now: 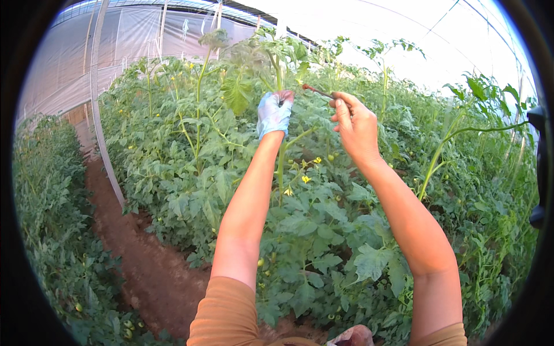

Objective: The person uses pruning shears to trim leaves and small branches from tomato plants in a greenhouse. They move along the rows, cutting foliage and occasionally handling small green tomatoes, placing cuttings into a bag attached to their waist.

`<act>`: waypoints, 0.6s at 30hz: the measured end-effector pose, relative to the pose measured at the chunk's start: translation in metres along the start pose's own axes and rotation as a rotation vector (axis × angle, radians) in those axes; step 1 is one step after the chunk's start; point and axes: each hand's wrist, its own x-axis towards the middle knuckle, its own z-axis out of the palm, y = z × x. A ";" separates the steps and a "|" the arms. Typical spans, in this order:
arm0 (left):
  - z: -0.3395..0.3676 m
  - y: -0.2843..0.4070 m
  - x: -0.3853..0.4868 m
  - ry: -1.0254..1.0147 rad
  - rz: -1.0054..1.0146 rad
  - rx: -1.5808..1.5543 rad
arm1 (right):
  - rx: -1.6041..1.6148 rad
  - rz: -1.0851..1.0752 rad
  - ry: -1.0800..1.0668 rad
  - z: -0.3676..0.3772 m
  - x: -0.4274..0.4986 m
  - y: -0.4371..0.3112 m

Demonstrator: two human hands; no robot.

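My left hand (275, 113) wears a pale blue glove with reddish stains at the fingertips. Its fingers are curled beside the upper stem of a tall tomato plant (280, 166); whether they grip anything is hidden. My bare right hand (357, 125) pinches a thin, dark stick-like tool (319, 91), probably a small brush. The tool's red-coated tip points left, towards the gloved fingers, with a gap between. Below the hands, yellow tomato flowers (306, 179) and a small green tomato (330, 157) show on the plants.
Dense tomato plants (320, 220) surround both arms. At the right, a bent tomato stem (437, 153) reaches towards a dark object (536, 164) at the rim. A bare soil path (151, 277) runs at the left, beside a slanting pale post (96, 86). Plastic sheeting (125, 39) hangs behind.
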 end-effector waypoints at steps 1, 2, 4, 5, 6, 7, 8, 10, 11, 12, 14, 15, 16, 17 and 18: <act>0.000 -0.001 0.002 -0.001 -0.011 -0.021 | 0.037 0.023 0.012 -0.001 0.000 -0.003; -0.001 -0.002 0.003 -0.001 -0.023 -0.043 | 0.074 0.046 0.024 -0.005 0.000 -0.008; -0.004 0.000 0.004 0.002 0.009 -0.022 | 0.134 0.084 0.050 -0.014 -0.001 -0.021; -0.006 0.002 0.003 0.002 0.023 -0.014 | 0.141 0.066 0.066 -0.021 0.000 -0.026; -0.007 0.004 0.001 -0.001 0.027 -0.022 | 0.177 0.060 0.083 -0.028 -0.001 -0.032; -0.009 0.000 0.003 0.005 0.054 -0.030 | 0.216 0.056 0.099 -0.035 -0.003 -0.041; -0.010 -0.003 0.008 0.011 0.080 -0.038 | 0.273 0.037 0.115 -0.043 -0.004 -0.051; -0.014 -0.003 0.009 0.001 0.115 -0.031 | 0.338 0.009 0.151 -0.061 -0.015 -0.074; -0.013 0.001 0.007 -0.016 0.127 -0.020 | 0.351 -0.003 0.173 -0.072 -0.023 -0.084; -0.008 0.020 0.001 -0.048 0.168 -0.026 | 0.310 -0.009 0.185 -0.087 -0.034 -0.095; -0.019 0.026 0.008 -0.111 0.298 0.270 | 0.316 -0.058 0.182 -0.102 -0.056 -0.111; -0.025 0.046 0.009 -0.164 0.301 0.448 | 0.282 -0.085 0.171 -0.113 -0.068 -0.118; -0.024 0.052 0.010 -0.242 0.166 0.449 | 0.259 -0.068 0.168 -0.125 -0.081 -0.128; -0.022 0.055 0.006 -0.278 0.202 0.564 | 0.234 -0.049 0.165 -0.137 -0.096 -0.136; -0.026 0.061 0.006 -0.305 0.243 0.682 | 0.196 -0.089 0.142 -0.149 -0.111 -0.142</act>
